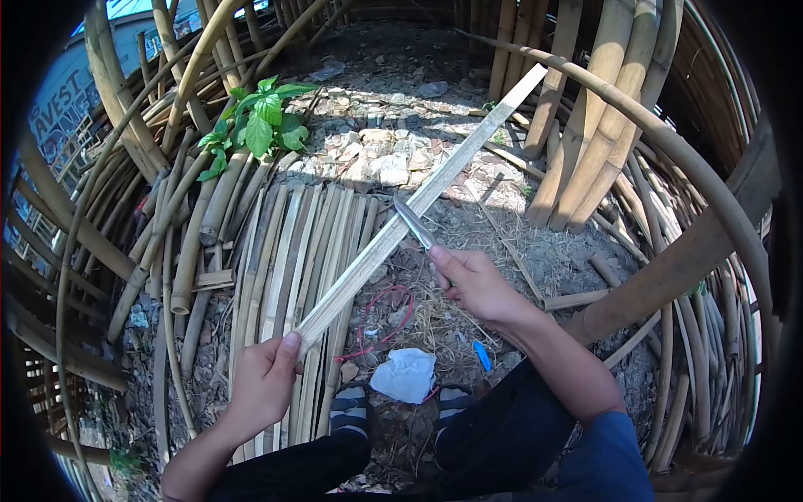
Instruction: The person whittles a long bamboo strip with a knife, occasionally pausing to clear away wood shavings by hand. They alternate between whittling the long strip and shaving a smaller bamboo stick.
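My left hand (266,376) is closed around the near end of a long split bamboo strip (360,272), thumb on top. The strip slants up and away to the right, its pale inner face showing. In my right hand (468,280) is a knife (416,226) with a curved metal blade, fingers wrapped round its handle. The blade lies across the strip near its middle. Below and left of the strip, a row of split bamboo strips (280,251) lies side by side on the ground.
Bamboo poles (606,100) stand at the right, and more poles (125,109) lean at the left beside a green plant (263,117). Near my feet lie a white plastic bag (405,376), a blue object (483,356) and red string (407,314). A curved pole (669,138) arches across the right.
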Demonstrator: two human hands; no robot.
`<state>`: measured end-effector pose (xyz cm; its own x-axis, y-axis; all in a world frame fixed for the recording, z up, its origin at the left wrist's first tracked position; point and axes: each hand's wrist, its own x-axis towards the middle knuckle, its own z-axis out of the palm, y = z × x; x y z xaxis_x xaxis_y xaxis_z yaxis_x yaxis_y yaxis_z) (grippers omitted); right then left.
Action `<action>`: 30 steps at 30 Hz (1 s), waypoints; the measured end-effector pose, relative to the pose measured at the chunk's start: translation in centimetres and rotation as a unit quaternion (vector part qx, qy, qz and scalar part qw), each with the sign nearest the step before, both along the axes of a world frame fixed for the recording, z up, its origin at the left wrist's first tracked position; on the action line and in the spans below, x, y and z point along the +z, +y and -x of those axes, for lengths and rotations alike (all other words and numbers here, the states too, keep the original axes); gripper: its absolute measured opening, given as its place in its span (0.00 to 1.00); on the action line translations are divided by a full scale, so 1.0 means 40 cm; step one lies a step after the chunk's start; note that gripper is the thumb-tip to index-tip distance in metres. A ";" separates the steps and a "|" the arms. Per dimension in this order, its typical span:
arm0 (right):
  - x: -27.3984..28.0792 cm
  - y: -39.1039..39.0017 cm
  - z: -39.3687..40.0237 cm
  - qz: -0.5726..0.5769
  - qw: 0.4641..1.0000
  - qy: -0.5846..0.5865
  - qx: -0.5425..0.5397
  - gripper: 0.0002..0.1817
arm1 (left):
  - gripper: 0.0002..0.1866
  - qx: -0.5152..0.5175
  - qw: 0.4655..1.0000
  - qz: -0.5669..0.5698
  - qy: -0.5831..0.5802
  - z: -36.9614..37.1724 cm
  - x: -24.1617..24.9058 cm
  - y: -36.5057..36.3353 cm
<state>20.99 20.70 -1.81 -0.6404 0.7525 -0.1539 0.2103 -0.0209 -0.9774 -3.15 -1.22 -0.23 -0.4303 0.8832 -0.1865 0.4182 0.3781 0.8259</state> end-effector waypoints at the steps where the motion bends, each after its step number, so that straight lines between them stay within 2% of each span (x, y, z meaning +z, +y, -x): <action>1: 0.002 -0.014 0.002 -0.001 1.000 -0.001 0.000 0.30 | 0.30 0.000 1.000 -0.001 -0.001 -0.002 -0.001 0.002; 3: 0.001 -0.078 0.018 -0.044 0.995 -0.041 0.083 0.30 | 0.30 -0.005 1.000 0.016 -0.015 -0.004 -0.002 0.005; 4: -0.003 -0.106 0.026 -0.043 0.994 -0.041 0.086 0.30 | 0.30 -0.002 1.000 0.017 -0.016 -0.008 0.001 0.008; 6: -0.014 -0.153 0.042 -0.074 0.978 -0.061 0.183 0.30 | 0.30 -0.014 0.999 0.031 -0.002 -0.019 0.011 0.011; 9: -0.009 -0.177 0.057 -0.088 0.971 -0.099 0.198 0.31 | 0.30 -0.031 0.999 0.025 0.009 -0.024 0.017 0.013; 14: -0.015 -0.129 0.047 -0.087 0.977 -0.129 0.144 0.31 | 0.30 -0.027 1.000 0.011 0.008 -0.022 0.014 0.012; 16: -0.026 -0.081 0.033 -0.023 0.994 -0.091 0.057 0.32 | 0.30 -0.025 1.000 0.009 -0.004 -0.018 0.013 0.007; 17: -0.022 -0.079 0.030 -0.025 0.994 -0.093 0.056 0.32 | 0.30 -0.025 1.000 0.007 -0.006 -0.019 0.014 0.009; 19: -0.009 -0.083 0.026 0.087 0.989 -0.022 0.119 0.32 | 0.29 -0.028 0.999 0.046 -0.001 -0.021 0.018 0.012; 21: -0.006 -0.138 0.046 0.099 0.987 -0.048 0.120 0.32 | 0.29 -0.035 0.999 0.032 0.007 -0.029 0.015 0.018; 23: -0.014 -0.168 0.059 0.093 0.979 -0.025 0.181 0.31 | 0.29 -0.041 0.999 0.019 0.015 -0.034 0.014 0.019; 25: -0.011 -0.156 0.057 0.123 0.975 -0.023 0.182 0.31 | 0.29 -0.037 0.999 0.011 0.016 -0.035 0.016 0.020; 27: 0.005 -0.140 0.053 0.111 0.988 -0.017 0.108 0.30 | 0.29 -0.037 0.999 -0.002 0.022 -0.035 0.018 0.018; 30: 0.007 -0.121 0.041 0.135 0.985 -0.016 0.108 0.28 | 0.29 -0.036 0.999 -0.003 0.035 -0.036 0.027 0.019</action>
